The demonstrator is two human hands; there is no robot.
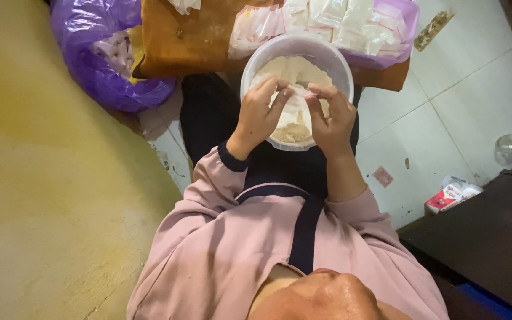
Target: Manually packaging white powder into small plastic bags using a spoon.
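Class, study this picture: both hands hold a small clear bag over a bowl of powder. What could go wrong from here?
1. The small clear bag, pinched between the left hand and right hand, might slip into the powder.
2. The white bowl rests on the lap, so it could tip.

A brown low table [191, 41] bears a purple tray [407, 24] of small white packets [351, 21].

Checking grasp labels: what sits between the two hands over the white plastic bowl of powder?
In the head view, a small clear plastic sachet spans the gap, pinched by left hand and right hand above the white bowl.
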